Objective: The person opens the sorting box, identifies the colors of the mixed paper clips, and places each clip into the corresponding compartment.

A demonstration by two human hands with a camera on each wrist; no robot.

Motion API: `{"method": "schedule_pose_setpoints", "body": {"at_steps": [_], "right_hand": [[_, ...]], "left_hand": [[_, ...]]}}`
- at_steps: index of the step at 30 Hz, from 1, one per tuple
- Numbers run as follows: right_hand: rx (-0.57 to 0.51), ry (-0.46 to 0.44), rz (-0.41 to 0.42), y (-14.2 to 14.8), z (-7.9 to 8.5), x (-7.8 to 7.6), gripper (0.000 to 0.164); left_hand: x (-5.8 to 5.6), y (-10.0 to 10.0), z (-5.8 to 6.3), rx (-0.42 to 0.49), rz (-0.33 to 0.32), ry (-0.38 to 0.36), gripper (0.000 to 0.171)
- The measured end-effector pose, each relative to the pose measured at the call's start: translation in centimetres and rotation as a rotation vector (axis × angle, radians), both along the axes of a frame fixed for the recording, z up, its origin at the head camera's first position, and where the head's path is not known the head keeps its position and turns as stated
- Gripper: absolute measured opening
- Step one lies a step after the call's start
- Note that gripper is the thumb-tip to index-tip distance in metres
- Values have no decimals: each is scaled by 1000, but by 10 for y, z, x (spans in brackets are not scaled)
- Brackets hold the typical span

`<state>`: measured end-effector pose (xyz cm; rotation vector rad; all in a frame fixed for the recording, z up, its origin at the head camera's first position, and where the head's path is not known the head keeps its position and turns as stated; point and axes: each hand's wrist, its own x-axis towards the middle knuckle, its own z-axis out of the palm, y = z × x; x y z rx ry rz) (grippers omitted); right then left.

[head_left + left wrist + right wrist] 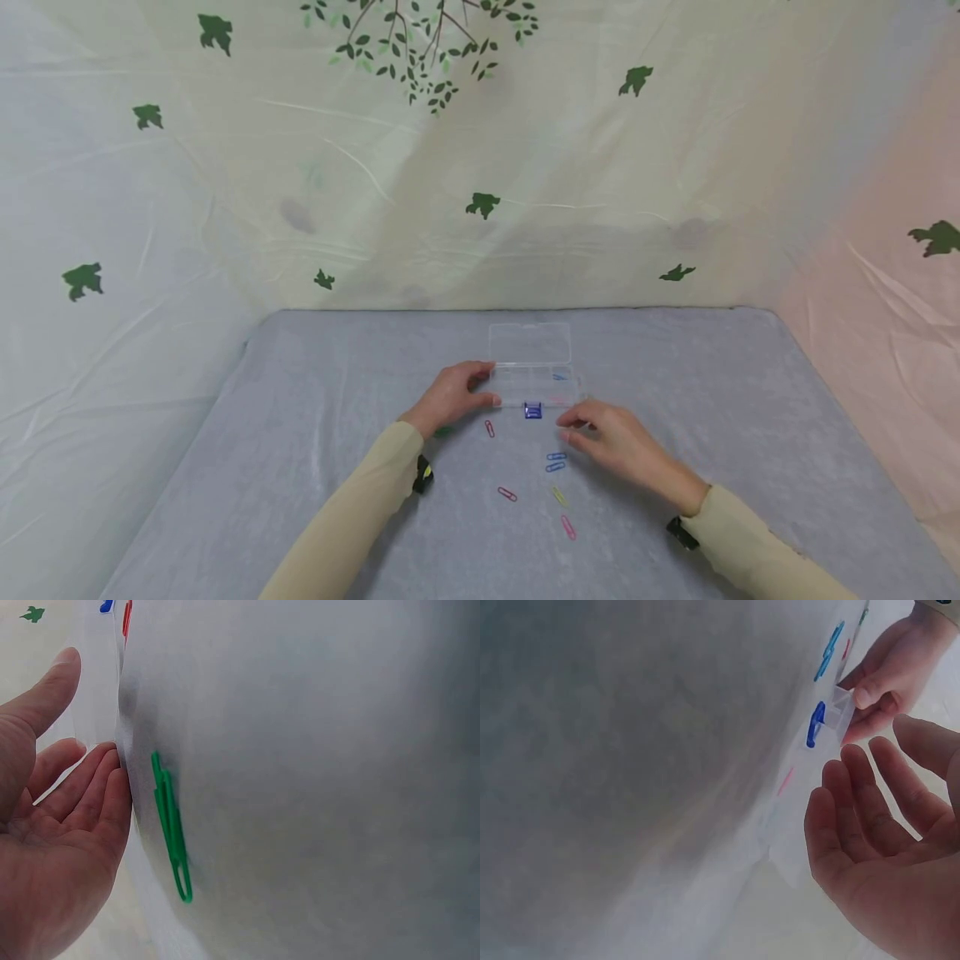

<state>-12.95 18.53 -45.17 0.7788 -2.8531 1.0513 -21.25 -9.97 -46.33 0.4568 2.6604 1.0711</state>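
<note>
A clear plastic compartment box [525, 385] lies with its lid [530, 343] folded back on the far side. At the box's left end my left hand [453, 396] grips it, thumb on the near side and fingers on the far side. A dark blue latch [532, 410] sticks out from the front edge. Inside, at the right, lie a blue paper clip [559, 377] and something pink [557, 401]. My right hand [611, 433], fingers loosely bent and holding nothing visible, hovers by the box's near right corner. A green paper clip [172, 829] lies beneath my left wrist.
Between my forearms, on the grey cloth-covered table [300, 500], lie a red paper clip [490, 428], two blue paper clips [556, 462], another red paper clip [507, 494], a yellow paper clip [559, 496] and a pink paper clip [568, 527]. A pale curtain [570, 167] stands behind.
</note>
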Motion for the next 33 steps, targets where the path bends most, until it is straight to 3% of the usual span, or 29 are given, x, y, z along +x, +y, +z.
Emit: {"method": "schedule_pose_setpoints", "body": {"at_steps": [20,33], "right_hand": [[103,-109,49,-12,-2,-5,14],[125,-83,119,-13,-10,-9,10]], "left_hand": [[0,-1,-1,0,6,-17,66],[2,-1,0,2,-4,-11,66]]}}
